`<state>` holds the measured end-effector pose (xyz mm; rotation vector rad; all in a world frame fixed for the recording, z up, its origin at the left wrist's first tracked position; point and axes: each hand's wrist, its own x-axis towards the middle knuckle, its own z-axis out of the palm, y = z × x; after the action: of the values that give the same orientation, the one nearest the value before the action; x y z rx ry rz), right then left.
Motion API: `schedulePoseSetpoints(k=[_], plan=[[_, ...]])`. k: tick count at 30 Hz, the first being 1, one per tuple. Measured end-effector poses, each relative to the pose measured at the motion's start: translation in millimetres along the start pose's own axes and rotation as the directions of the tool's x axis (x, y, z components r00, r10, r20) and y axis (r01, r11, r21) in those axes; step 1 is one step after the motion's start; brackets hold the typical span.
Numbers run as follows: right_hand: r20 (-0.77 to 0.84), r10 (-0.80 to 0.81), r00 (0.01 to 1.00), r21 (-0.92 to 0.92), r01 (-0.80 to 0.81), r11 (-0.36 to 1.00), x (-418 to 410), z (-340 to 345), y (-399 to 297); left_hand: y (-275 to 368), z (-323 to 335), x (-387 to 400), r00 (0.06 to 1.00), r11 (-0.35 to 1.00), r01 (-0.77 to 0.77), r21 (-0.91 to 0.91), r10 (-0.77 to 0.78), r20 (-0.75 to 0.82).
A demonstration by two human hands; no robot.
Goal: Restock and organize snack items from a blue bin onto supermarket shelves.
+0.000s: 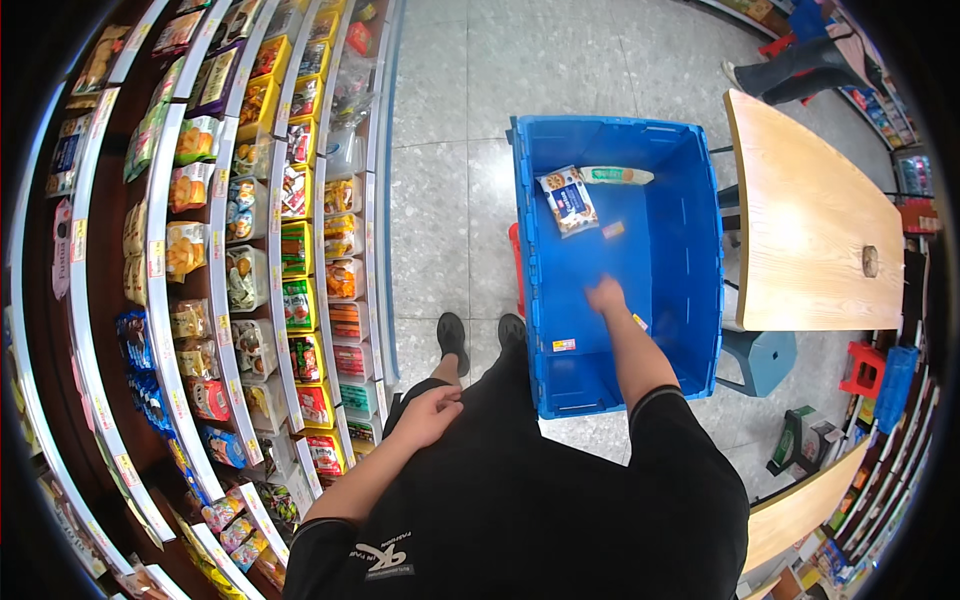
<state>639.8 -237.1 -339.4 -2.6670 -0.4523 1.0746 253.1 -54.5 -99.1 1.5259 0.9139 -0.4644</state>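
A large blue plastic crate (686, 247) stands to the front right of me. My right hand (606, 295) reaches down into it, slightly blurred; whether its fingers hold anything is not plain. Beyond the hand, inside the crate, lie a white and blue snack packet (568, 201) with cookie pictures and a pale narrow packet (616, 175) with green print. Small printed tags lie on the crate's floor, one (563, 345) near the crate's left side and another (613, 230) below the snack packet. My left hand (427, 415) rests over my left thigh with nothing seen in it.
Store shelves (217, 187) with packaged snacks and yellow bins run along the left. A light wooden table (814, 225) is right of the crate, with a blue-grey stool (757, 362) beside it. Something red shows by the crate's left side. Another person (799, 71) is at the upper right.
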Motion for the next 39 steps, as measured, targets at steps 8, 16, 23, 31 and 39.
schedulePoseSetpoints(k=[8,16,23,31,39], plan=[[-0.329,-0.083,0.941,0.138,0.135,0.981,108,-12,-54,45,41,60,0.995,0.992,-0.103,-0.072,0.103,-0.002],[-0.414,0.064,0.908,0.426,0.132,0.895,161,17,-54,113,61,118,0.987,0.99,-0.103,-0.096,0.114,0.117],[-0.214,0.057,0.975,0.834,0.152,0.531,143,19,-22,120,62,147,0.984,0.961,-0.124,-0.248,0.151,0.096],[-0.195,-0.108,0.975,0.965,0.211,0.158,24,-83,-12,170,68,171,0.993,0.907,-0.038,-0.419,0.082,0.086],[-0.049,-0.79,0.611,0.91,0.354,0.217,-21,-165,-64,194,61,181,0.963,0.682,-0.26,-0.684,0.239,-0.127]])
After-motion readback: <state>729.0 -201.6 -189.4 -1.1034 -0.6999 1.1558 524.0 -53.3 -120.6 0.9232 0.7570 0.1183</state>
